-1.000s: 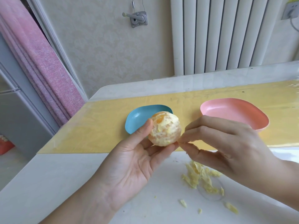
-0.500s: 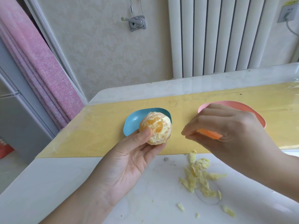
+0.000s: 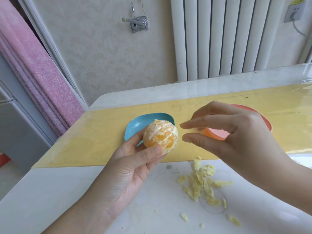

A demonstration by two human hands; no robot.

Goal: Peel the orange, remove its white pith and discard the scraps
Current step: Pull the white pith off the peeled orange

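In the head view, the left hand [image 3: 128, 168] is gripping the orange [image 3: 160, 136] aloft in front of the blue dish [image 3: 135, 127], presenting its pithy face to the right hand [image 3: 236, 137], which is hovering empty, fingers narrowly parted, seemingly for another pinch.

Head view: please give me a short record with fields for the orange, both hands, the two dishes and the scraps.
orange: peeled, white pith partly on it
left hand: holds the orange between thumb and fingers
right hand: beside the orange, not touching, empty
blue dish: on the yellow mat, behind the orange
pink dish: partly behind the right hand
scraps: pale pile on the white table
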